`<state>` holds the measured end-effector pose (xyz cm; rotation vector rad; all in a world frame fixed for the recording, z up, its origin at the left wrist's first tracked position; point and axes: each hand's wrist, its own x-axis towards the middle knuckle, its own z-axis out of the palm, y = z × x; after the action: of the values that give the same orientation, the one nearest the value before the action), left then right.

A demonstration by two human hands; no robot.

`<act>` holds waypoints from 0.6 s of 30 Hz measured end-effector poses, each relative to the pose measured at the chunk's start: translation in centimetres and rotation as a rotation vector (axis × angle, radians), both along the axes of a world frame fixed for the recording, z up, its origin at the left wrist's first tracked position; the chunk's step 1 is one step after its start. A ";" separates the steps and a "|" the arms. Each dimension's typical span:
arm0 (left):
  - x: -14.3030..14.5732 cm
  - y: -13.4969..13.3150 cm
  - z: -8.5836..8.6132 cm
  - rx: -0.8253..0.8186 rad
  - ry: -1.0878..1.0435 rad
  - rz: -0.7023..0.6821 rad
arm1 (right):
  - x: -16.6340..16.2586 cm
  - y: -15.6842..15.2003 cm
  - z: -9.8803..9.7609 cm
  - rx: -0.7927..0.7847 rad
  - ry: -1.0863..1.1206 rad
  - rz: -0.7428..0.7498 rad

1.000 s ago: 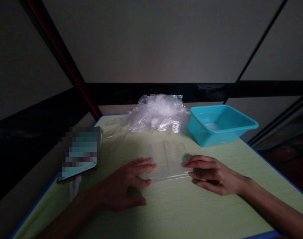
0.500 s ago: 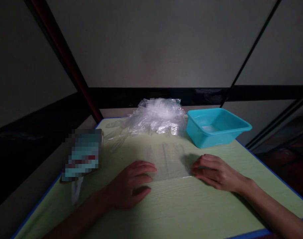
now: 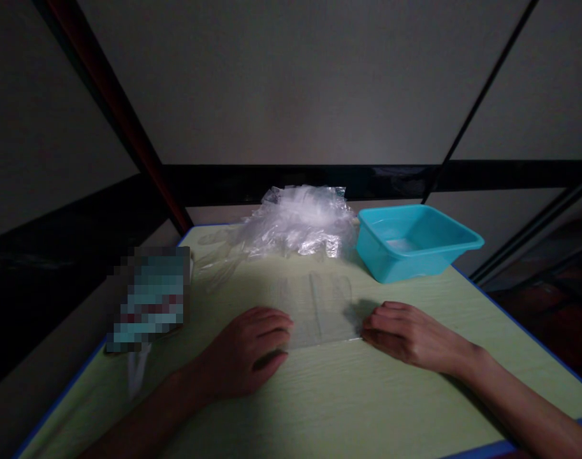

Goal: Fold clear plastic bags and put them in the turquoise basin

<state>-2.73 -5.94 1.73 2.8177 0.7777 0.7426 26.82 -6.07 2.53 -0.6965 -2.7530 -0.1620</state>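
A clear plastic glove lies flat on the pale green table, fingers pointing away from me. My left hand rests palm down at the glove's left cuff corner, its fingers curled and their tips on the plastic edge. At the right cuff corner sits my right hand, fingers curled and touching the edge. Neither hand has lifted the glove; whether the fingertips pinch the film I cannot make out.
A heap of clear plastic gloves lies at the table's far edge. A turquoise plastic basin stands at the far right. A blurred flat object lies at the left edge, over a strip of plastic.
Both hands have curled their fingers in from a flatter, stretched pose and drawn slightly towards me along the glove's cuff edge. The glove still lies flat.
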 end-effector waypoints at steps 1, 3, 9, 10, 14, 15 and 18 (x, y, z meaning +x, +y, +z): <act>0.0 0.0 0.0 0.002 0.002 0.000 | 0.0 0.0 0.0 0.006 0.001 0.001; 0.0 -0.1 0.0 0.006 0.003 0.006 | -0.1 0.0 -0.1 0.020 0.002 0.005; 0.0 -0.1 0.0 0.003 0.010 0.022 | 0.0 -0.1 -0.2 0.099 0.047 0.053; 0.0 -0.1 0.0 0.003 0.013 0.021 | 0.0 -0.1 -0.2 0.096 0.066 0.060; 0.1 -0.1 0.1 -0.001 0.009 0.018 | 0.0 0.0 -0.1 0.047 0.128 0.074; 0.1 -0.1 0.1 -0.004 0.005 0.017 | 0.0 0.0 -0.2 0.038 0.139 0.076; 0.1 -0.1 0.0 -0.008 -0.001 0.017 | -0.1 0.1 -0.5 0.028 0.170 0.086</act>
<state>-2.68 -6.04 1.74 2.8067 0.8040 0.7423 26.74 -5.93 2.05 -0.5560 -2.6070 -0.1162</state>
